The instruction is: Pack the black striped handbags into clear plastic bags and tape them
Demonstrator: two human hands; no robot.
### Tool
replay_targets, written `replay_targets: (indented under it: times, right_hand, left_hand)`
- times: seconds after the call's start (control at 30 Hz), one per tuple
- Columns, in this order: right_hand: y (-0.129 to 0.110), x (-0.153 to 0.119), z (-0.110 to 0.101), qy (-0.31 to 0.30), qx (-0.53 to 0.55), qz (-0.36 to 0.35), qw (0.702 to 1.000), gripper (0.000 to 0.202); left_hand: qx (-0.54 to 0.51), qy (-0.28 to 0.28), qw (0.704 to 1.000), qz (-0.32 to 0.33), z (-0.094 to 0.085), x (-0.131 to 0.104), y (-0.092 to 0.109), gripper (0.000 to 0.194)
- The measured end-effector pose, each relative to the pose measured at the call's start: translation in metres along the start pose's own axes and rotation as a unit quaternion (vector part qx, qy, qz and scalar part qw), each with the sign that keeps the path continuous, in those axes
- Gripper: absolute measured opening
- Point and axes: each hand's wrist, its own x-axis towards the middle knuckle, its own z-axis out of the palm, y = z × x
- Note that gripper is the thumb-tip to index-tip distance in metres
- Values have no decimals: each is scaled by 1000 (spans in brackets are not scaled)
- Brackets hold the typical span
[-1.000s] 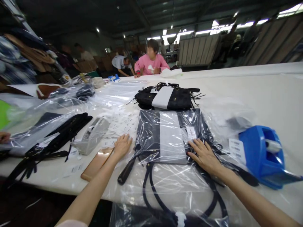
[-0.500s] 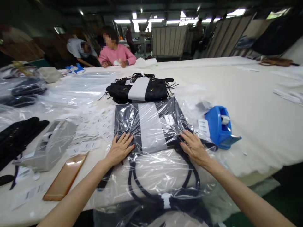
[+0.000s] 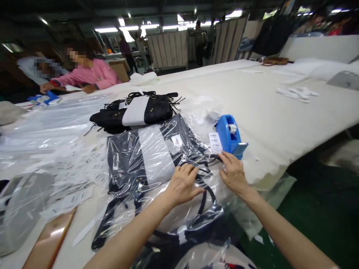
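Observation:
A dark handbag lies in a clear plastic bag, with a white paper band around its middle. Its handles loop toward me under the plastic. My left hand rests on the plastic at the handbag's lower edge, fingers together and slightly bent, thumb stretched out. At the right side of the plastic, my right hand touches the film near a dark strap, its thumb and fingers apart. Just beyond that hand stands a blue tape dispenser with a printed label beside it.
Another black bag with a paper band lies behind. Loose labels, a grey dispenser and a shiny copper-coloured flat object are on the left. A person in pink works across the table. The table edge drops off at right.
The view has swung right. My left hand has slid across the plastic toward the handles on the right, and my right hand has shifted to the strap near the blue dispenser.

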Motion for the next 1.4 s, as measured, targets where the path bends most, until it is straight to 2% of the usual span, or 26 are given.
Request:
replay_targets:
  times: [0.07,0.17,0.23,0.33,0.4,0.47,0.53,0.57,0.6,0.67,0.73,0.83,0.9,0.97,1.1,1.17,1.2,1.23,1.3,1.37,1.4]
  right_hand:
    - [3,-9,-4,-2,15,0,1000,46]
    - [9,-22,-9,26,58,11,998,39]
    - [11,-30,-14,53,86,13,995,34]
    - [3,-42,-30,113,129,5,985,29]
    - [-12,-50,-45,125,179,-53,974,30]
    - [-33,-60,-59,82,254,-162,950,33]
    - [-56,-67,-62,2,316,-266,911,37]
    - [-66,-70,-58,-32,326,-291,899,39]
    - [-75,-70,-50,-55,317,-291,901,41]
    - [-85,-65,-26,-66,255,-222,939,46]
    - [-84,-50,2,-36,179,-102,978,50]
    - [-71,-20,30,25,147,41,988,42]
    - [-59,-5,34,57,163,85,981,31]
    - [-51,-2,26,76,170,102,977,29]
    - [-48,-19,4,115,216,150,958,32]
    - [-51,-27,-1,125,296,194,927,28]
    - [-52,-26,-1,118,368,229,893,29]
    - [-52,-23,0,101,451,266,846,31]
    - [-52,-8,3,60,605,324,725,30]
    - [-53,12,3,30,705,359,610,24]
    - [-55,20,1,24,736,374,564,22]
  left_hand:
    - [18,-31,999,4,8,16,15,62]
    - [39,-76,996,11,20,27,23,26]
    - [27,-96,995,20,26,30,23,19]
    - [-39,-63,996,-45,24,35,16,19]
    - [-130,-5,983,-132,16,41,9,19]
    - [-255,47,945,-199,4,49,2,22]
    - [-374,71,897,-225,-10,56,-3,24]
    - [-415,75,877,-229,-16,58,-3,24]
    - [-443,80,863,-229,-22,60,-2,24]
    - [-462,91,856,-215,-33,60,4,23]
    - [-449,109,868,-184,-42,56,13,22]
    - [-401,119,898,-135,-54,46,24,20]
    - [-392,131,901,-133,-61,40,25,20]
    - [-417,156,882,-155,-66,39,21,20]
    - [-478,170,840,-193,-72,50,8,23]
    - [-498,153,831,-194,-74,59,4,24]
    - [-504,141,830,-191,-75,63,3,25]
    - [-503,129,834,-185,-75,67,3,25]
    - [-468,112,860,-171,-76,71,4,25]
    - [-387,103,902,-158,-76,69,8,27]
    - [-335,99,926,-146,-75,65,11,27]
